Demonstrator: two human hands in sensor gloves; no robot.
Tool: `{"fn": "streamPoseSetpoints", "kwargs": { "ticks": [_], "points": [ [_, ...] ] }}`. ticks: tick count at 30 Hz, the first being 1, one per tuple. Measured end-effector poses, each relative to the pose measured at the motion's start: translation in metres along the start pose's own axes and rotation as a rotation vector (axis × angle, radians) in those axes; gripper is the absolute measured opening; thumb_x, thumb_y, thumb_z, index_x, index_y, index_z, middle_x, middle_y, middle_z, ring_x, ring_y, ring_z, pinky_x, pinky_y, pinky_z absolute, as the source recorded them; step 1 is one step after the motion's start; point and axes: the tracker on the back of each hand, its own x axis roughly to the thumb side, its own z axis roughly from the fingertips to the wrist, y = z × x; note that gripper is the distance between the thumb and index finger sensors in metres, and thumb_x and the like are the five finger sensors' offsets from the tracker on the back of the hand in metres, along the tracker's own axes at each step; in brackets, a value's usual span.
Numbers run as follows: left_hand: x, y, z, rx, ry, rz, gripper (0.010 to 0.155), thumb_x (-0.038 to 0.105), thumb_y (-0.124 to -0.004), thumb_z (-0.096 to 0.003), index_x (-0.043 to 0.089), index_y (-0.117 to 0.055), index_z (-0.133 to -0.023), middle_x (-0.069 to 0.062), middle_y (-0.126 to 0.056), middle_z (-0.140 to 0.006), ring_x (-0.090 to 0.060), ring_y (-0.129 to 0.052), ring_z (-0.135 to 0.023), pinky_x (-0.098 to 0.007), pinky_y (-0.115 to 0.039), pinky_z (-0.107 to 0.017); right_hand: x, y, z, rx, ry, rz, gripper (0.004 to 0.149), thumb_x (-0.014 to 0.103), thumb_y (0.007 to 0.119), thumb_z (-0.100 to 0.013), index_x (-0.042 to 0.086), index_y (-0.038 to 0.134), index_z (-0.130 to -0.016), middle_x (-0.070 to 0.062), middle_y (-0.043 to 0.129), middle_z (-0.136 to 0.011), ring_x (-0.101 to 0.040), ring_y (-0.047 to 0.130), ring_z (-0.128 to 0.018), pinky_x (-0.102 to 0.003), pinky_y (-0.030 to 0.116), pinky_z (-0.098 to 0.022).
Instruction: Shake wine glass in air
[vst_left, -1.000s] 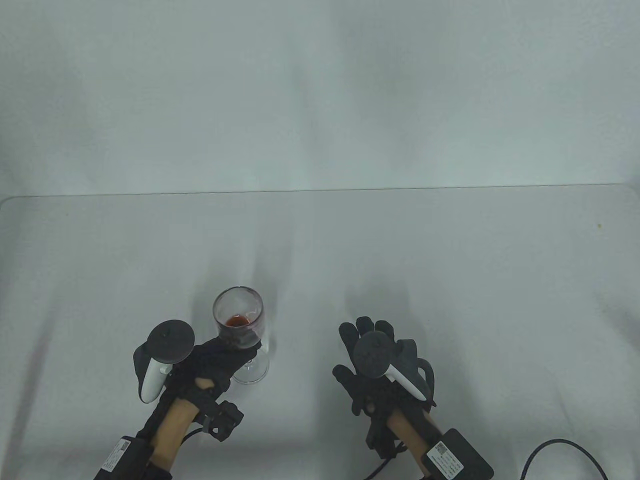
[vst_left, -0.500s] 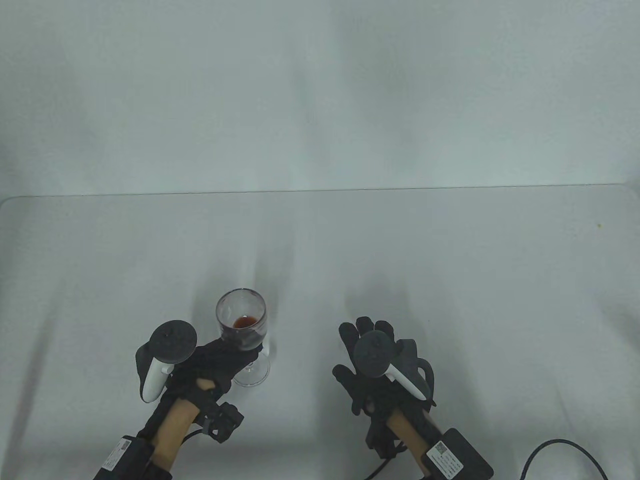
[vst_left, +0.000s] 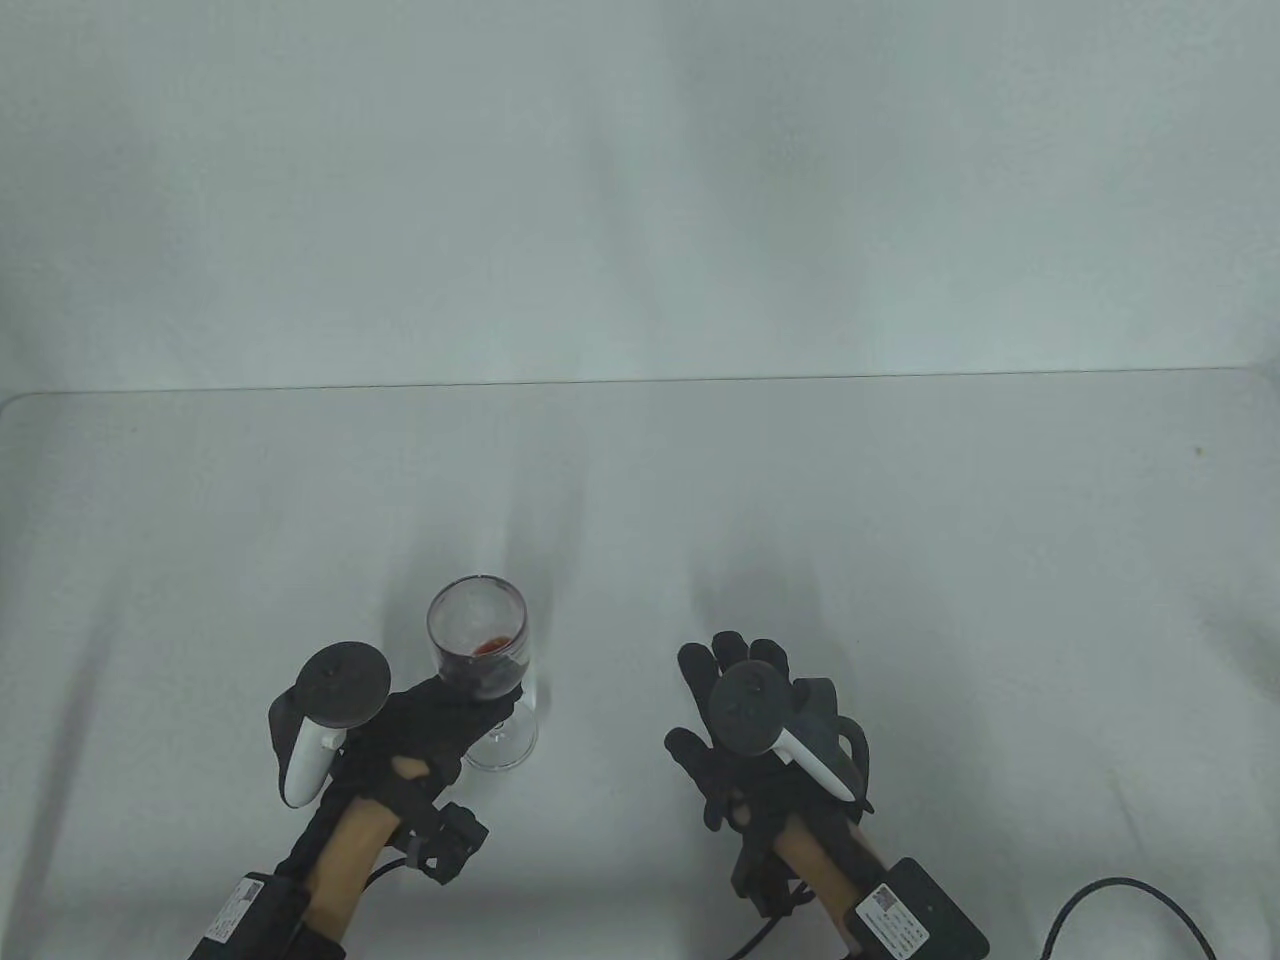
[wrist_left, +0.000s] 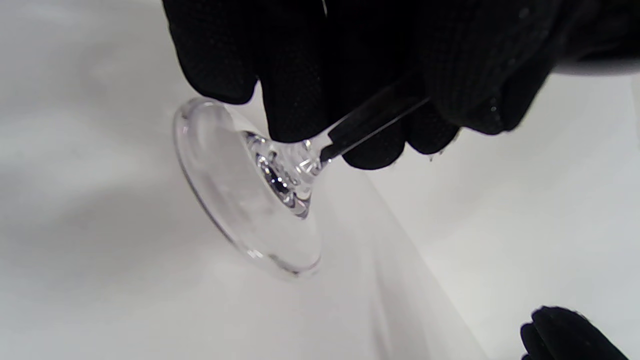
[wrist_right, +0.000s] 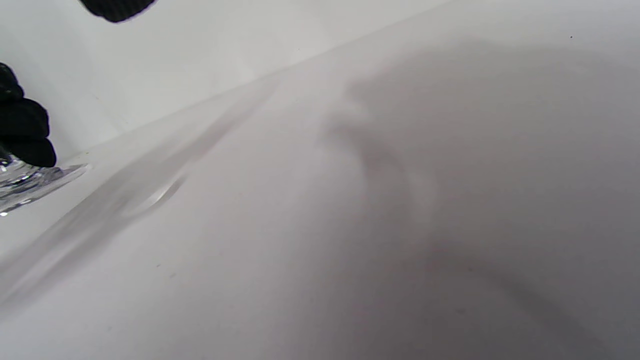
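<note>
Your left grip (vst_left: 430, 725) wraps its gloved fingers (wrist_left: 295, 95) around the stem of the wine glass (vst_left: 478, 640), holding it just above the worktop (vst_left: 900, 520), near its front edge. Since half a second ago the bowl has swung slightly left and the red liquid (vst_left: 490, 647) has slid toward the right wall, so the shaking looks to be underway. Your right grip (vst_left: 765, 725) lies palm down, fingers spread, holding nothing. Glass is clear, thin and smooth, with a round flat foot (wrist_left: 245, 195); gloves are black knit; worktop is matte pale grey.
</note>
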Motion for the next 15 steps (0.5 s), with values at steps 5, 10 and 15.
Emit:
{"fn": "streamPoseSetpoints", "kwargs": {
  "ticks": [5, 10, 15],
  "points": [
    [-0.005, 0.008, -0.007, 0.105, -0.005, 0.013, 0.043, 0.044, -0.087, -0.0405, 0.04, -0.087, -0.083, 0.01, -0.096, -0.089, -0.02, -0.095, -0.086, -0.046, -0.072, -0.068, 0.001, -0.001, 0.001, -0.004, -0.013, -0.008, 0.076, 0.061, 0.061, -0.037, 0.041, 0.015, -0.095, 0.009, 0.009, -0.11, -0.032, 0.012, -0.108, -0.066, 0.023, -0.071],
    [-0.005, 0.02, -0.022, 0.173, 0.027, -0.014, 0.042, 0.045, -0.087, -0.0405, 0.041, -0.086, -0.083, 0.012, -0.095, -0.089, -0.018, -0.094, -0.088, -0.045, -0.071, -0.069, 0.001, -0.002, 0.002, -0.008, -0.022, -0.018, 0.076, 0.061, 0.061, -0.037, 0.041, 0.016, -0.096, 0.009, 0.009, -0.11, -0.033, 0.013, -0.108, -0.066, 0.023, -0.071],
    [-0.011, 0.022, -0.049, 0.208, 0.109, 0.091, 0.042, 0.045, -0.087, -0.0412, 0.043, -0.085, -0.084, 0.014, -0.094, -0.091, -0.017, -0.093, -0.089, -0.044, -0.071, -0.071, 0.001, -0.002, 0.002, 0.004, -0.024, -0.016, 0.076, 0.061, 0.061, -0.038, 0.041, 0.015, -0.096, 0.009, 0.009, -0.11, -0.032, 0.013, -0.108, -0.066, 0.024, -0.071]
  ]
}}
